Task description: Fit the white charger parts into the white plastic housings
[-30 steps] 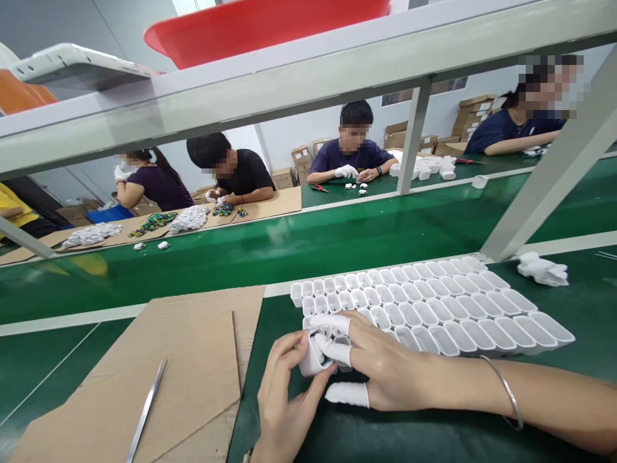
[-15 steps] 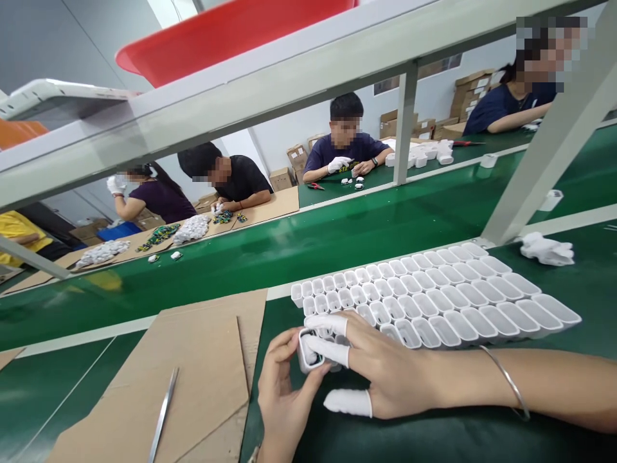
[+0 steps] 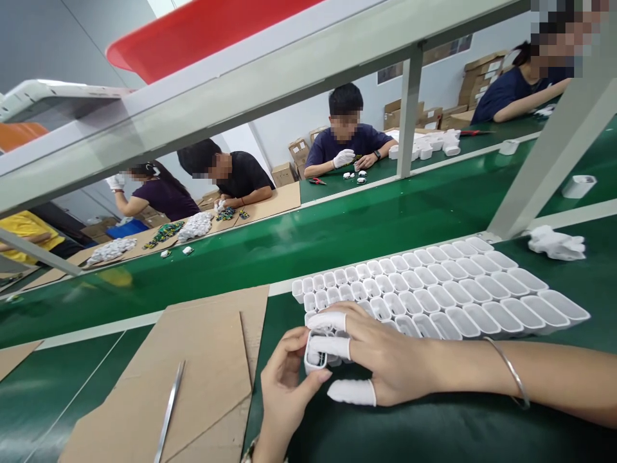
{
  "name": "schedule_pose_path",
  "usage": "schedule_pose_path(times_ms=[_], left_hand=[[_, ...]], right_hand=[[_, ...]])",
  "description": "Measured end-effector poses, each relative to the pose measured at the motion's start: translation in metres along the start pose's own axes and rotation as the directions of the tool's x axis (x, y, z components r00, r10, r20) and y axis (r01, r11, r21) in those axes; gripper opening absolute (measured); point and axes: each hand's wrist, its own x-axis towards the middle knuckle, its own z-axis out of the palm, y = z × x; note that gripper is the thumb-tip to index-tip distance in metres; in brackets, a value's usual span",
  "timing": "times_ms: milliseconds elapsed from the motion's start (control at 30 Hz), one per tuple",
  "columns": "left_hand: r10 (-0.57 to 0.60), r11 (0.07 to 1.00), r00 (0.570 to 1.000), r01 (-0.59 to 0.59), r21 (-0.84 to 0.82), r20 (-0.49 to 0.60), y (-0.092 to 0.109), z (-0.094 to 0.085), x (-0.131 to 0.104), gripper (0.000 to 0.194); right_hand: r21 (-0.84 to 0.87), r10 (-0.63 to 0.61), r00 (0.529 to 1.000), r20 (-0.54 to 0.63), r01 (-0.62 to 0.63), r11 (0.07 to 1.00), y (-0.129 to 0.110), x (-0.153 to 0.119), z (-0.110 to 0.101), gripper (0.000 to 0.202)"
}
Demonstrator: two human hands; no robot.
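Observation:
My left hand (image 3: 285,389) grips a small white plastic casing (image 3: 316,368) between thumb and fingers, with its open mouth facing up towards me. Two fingers of my right hand (image 3: 380,357), covered in white finger cots, reach over the casing, and one tip dips inside its opening. The right thumb, also in a cot, is stretched out apart from the casing. Something dark green shows inside, mostly hidden by the fingertip. Beyond the right hand stand rows of similar open white casings (image 3: 463,318), several with small dark bits inside.
Tweezers (image 3: 169,411) lie on cardboard sheets (image 3: 207,354) at the left. A crumpled white cloth-like item (image 3: 556,243) rests at the right. Past the casings runs a green conveyor belt (image 3: 337,225) carrying small parts. A metal frame (image 3: 270,106) crosses above; co-workers sit opposite.
The small pieces and the white casing on the belt have moved to the right. The view has shifted slightly. My hands keep nearly the same pose around the casing.

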Motion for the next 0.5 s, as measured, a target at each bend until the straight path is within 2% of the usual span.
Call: schedule_pose_path(times_ms=[100, 200, 267, 367, 500], left_hand=[[-0.077, 0.986, 0.995, 0.084, -0.141, 0.057, 0.003, 0.001, 0.001, 0.03], [-0.179, 0.944, 0.976, 0.205, -0.258, 0.121, 0.005, 0.0, -0.002, 0.029], [-0.225, 0.92, 0.962, 0.262, -0.292, 0.152, 0.006, -0.001, -0.004, 0.031], [-0.249, 0.892, 0.946, 0.307, -0.33, 0.208, 0.009, -0.002, -0.005, 0.034], [-0.241, 0.88, 0.932, 0.328, -0.343, 0.271, 0.01, -0.004, -0.002, 0.035]], right_hand=[[0.047, 0.038, 0.999, 0.0, -0.038, 0.998, 0.003, -0.002, 0.001, 0.044], [0.014, 0.04, 0.999, 0.029, -0.04, 0.999, 0.009, -0.004, 0.003, 0.056], [0.025, 0.039, 0.997, 0.064, -0.041, 0.999, 0.013, -0.004, 0.003, 0.055], [0.143, 0.032, 0.994, 0.107, -0.048, 0.989, 0.019, -0.004, 0.0, 0.047], [0.369, 0.083, 0.981, 0.175, -0.144, 0.918, 0.023, -0.006, -0.002, 0.047]])
